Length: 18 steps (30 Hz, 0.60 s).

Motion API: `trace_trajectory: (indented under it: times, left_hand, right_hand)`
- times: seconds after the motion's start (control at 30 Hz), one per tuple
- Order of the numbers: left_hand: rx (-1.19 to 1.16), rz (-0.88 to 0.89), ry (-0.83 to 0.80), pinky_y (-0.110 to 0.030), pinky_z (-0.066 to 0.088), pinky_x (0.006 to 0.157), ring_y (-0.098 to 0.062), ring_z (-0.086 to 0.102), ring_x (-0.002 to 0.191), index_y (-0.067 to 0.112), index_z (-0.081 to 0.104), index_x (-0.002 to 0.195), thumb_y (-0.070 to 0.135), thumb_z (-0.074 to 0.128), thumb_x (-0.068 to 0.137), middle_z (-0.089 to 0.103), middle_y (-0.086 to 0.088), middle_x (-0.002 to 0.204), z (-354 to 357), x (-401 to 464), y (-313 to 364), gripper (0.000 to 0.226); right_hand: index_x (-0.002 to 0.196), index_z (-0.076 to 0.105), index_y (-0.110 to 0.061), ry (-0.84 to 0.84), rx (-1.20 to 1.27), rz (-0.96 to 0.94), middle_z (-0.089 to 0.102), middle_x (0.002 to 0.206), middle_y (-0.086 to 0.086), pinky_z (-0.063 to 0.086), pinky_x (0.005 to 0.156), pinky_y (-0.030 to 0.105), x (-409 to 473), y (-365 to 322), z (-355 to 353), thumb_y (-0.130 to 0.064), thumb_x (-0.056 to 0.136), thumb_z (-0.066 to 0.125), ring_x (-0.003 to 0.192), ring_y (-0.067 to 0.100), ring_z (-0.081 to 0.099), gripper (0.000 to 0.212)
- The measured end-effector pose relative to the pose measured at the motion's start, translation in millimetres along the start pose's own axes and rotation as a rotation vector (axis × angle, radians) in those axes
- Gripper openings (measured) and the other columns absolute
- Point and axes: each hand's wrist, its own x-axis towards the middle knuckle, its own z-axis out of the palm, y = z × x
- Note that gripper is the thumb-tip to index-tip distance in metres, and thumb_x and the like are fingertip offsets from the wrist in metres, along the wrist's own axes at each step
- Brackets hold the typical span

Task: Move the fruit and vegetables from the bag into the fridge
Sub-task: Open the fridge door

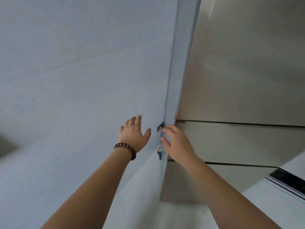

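Fridge door, pale blue, beside steel panels

Pale floor, grey daylight.

Large pale blue-grey flat door panel fills the left side, its edge strip running down the middle next to brushed grey metallic fronts split by dark horizontal seams. Left hand, brown beaded bracelet on the wrist, lies open-fingered against the panel near its lower edge. Right hand, fingers straight, is at the panel's edge by a small metal bracket; contact unclear.
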Motion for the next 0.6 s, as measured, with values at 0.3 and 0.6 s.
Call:
trace_trajectory:
  times: [0.3,0.6]
  left_hand:
    - [-0.125,0.126,0.029,-0.043,0.027,0.110,-0.025,0.031,0.137,0.014,0.022,0.148,0.051,0.039,0.092,0.031,-0.007,0.151,-42.0,56.4,-35.9,0.069]
    - [-0.150,0.292,0.030,-0.042,0.026,0.111,-0.023,0.029,0.138,0.015,0.022,0.148,0.049,0.040,0.092,0.031,-0.005,0.152,-62.9,64.7,-39.7,0.068]
  right_hand:
    - [0.111,0.063,-0.012,0.289,-0.778,-0.354,0.053,0.134,0.014,0.026,0.112,0.056,41.6,-53.7,-44.1,-0.027,0.080,0.064,0.133,0.032,0.039,0.034]
    - [0.118,0.061,-0.010,-0.195,-1.464,-0.091,0.054,0.119,0.011,-0.009,0.110,0.061,71.6,-59.0,-68.5,-0.031,0.094,0.044,0.117,0.034,0.041,0.036]
